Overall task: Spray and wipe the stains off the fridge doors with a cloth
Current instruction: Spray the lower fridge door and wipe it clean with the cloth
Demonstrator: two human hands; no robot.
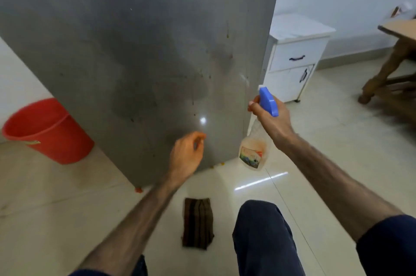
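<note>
Grey steel fridge door [139, 50], close in front, shows brown specks and streaks, so cleaning looks barely begun. The right hand [270, 118] grips a blue-topped spray bottle [254, 149] beside its edge. The left hand [186, 154] hovers empty, loosely curled. The folded cloth [197, 222] lies unused on the floor [67, 197].

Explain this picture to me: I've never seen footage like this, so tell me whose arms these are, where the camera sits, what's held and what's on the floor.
The camera is worn on a person's head, looking down, so the arms are the wearer's own. There is no machine here, only two bare hands. The right hand grips a spray bottle with a blue trigger head, held beside the stained grey fridge door. The left hand is loosely curled near the door and holds nothing. A folded striped cloth lies on the tiled floor near the person's knee. A red bucket stands to the left.
</note>
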